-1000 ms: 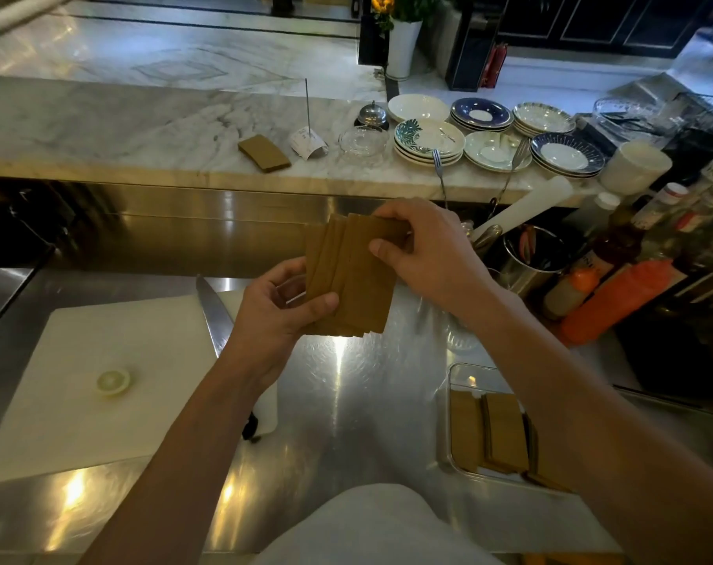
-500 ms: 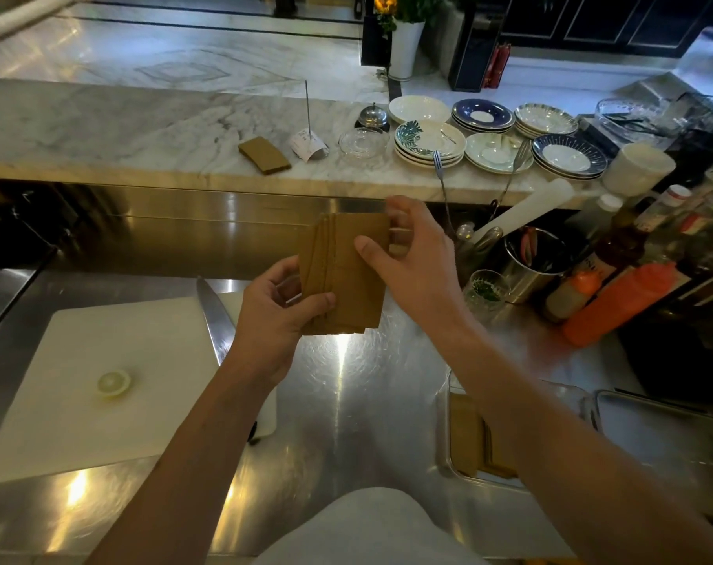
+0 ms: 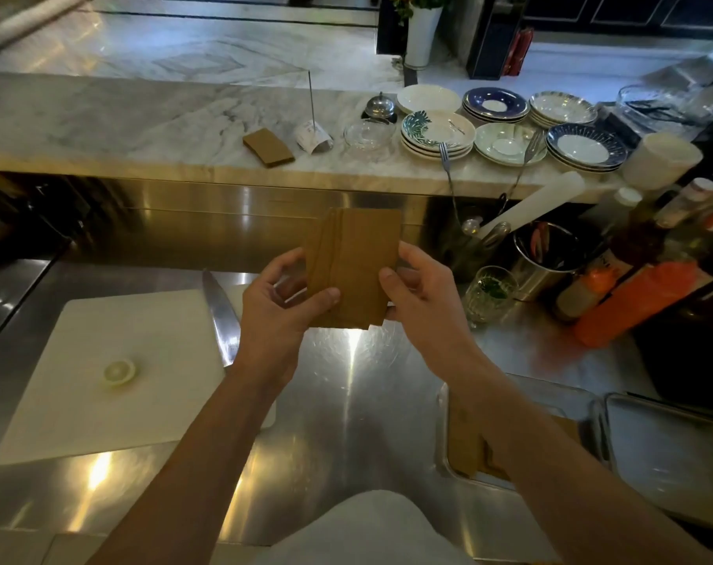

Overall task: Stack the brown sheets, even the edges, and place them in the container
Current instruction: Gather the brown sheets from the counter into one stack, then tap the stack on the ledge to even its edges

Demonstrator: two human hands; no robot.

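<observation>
While both forearms cross the lower frame, the entries run near to far.

White cloth (image 3: 371,528): rounded, pale, cut off by the bottom edge; what it is cannot be told.
Container (image 3: 518,387): clear, shallow, rounded corners, on the steel at lower right; the right forearm hides most of it. Contents: flat brown pieces, only partly seen.
Second tray (image 3: 669,450): just right of the container, cut by the frame.
Steel counter (image 3: 346,401): smooth, glaring reflections.
Cutting board (image 3: 114,360): white, matte; a pale round slice (image 3: 119,372) lies on it; a knife (image 3: 220,311) rests at its right edge, handle hidden behind the left arm.
Brown sheets (image 3: 355,267): rectangular, card-like, held upright above the counter, fanned slightly so left edges show stepped.
Left hand (image 3: 277,307): thumb pressed on the front face, fingers curled behind the left edge.
Right hand (image 3: 420,295): thumb on the front, fingers behind, clasping the right edge.
Bottles (image 3: 632,295): orange and others, blurred at right.
Marble ledge (image 3: 142,120): veined; holds one more brown stack (image 3: 268,148) and piled plates (image 3: 436,134).
</observation>
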